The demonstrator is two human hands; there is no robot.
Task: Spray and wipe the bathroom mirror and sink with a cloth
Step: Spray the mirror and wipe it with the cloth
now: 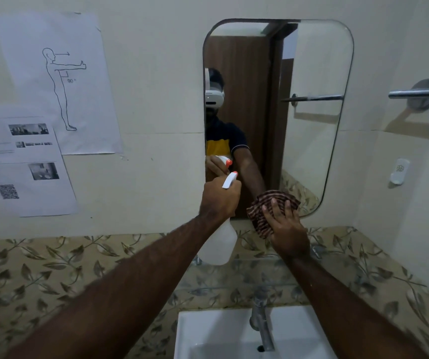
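Observation:
A rounded wall mirror (312,99) hangs above a white sink (208,332) with a metal tap (261,325). My left hand (218,200) grips a white spray bottle (220,244) by its neck, its orange-tipped nozzle raised at the mirror's lower left edge. My right hand (286,226) presses a brown striped cloth (265,211) flat against the mirror's bottom edge, fingers spread over it. Both arms reach forward over the sink. The mirror reflects a person wearing a white headset, plus the bottle and an arm.
Paper sheets (60,81) are taped to the wall on the left. A chrome towel bar (420,93) juts from the right wall, with a small white holder (399,171) below it. A leaf-patterned tile band (52,268) runs behind the sink.

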